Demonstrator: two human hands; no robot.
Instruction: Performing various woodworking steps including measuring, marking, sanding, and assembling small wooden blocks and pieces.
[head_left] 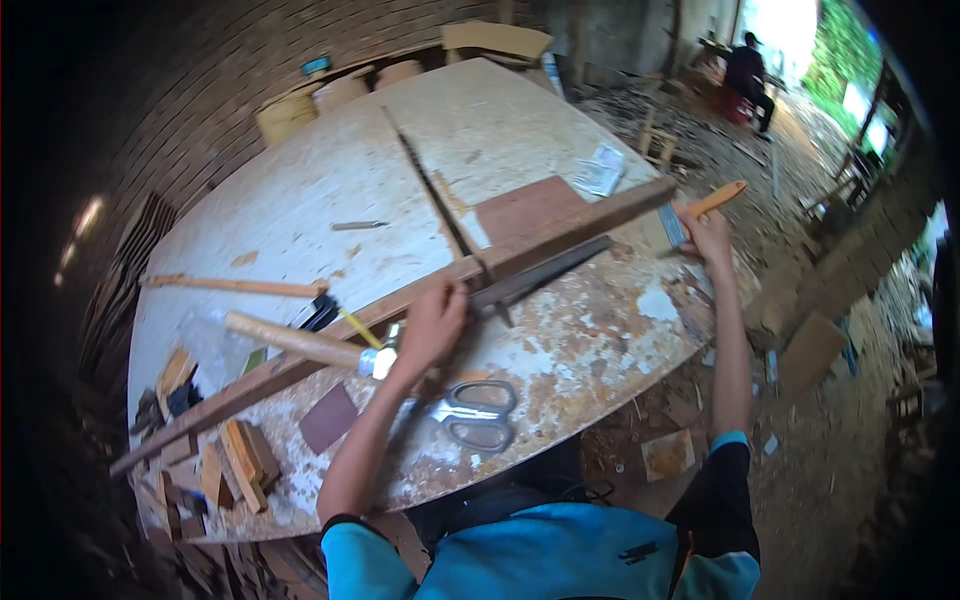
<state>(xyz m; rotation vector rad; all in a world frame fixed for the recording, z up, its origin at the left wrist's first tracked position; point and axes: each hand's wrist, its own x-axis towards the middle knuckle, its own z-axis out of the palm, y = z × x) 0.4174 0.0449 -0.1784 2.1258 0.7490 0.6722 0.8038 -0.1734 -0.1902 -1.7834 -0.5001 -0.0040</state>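
A long brown wooden bar (540,238) lies slantwise over the worktable, from near left to far right. My left hand (437,318) is closed on its middle, fingers curled over the edge. My right hand (708,235), by the bar's far right end, grips a paintbrush (718,198) with an orange handle; its pale bristles point toward the table's right side. A dark, long blade-like tool (555,272) lies beside the bar. Below my left wrist are grey-handled scissors (478,415). A tool with a pale wooden handle (295,340) rests across the bar; my forearm partly hides its head.
On the worktable (330,190) lie a brown sheet (528,208), a smaller brown square (328,418), a crumpled white packet (600,170) and a thin wooden stick (235,286). Wood offcuts (245,465) crowd the near left. A person (747,75) sits far right.
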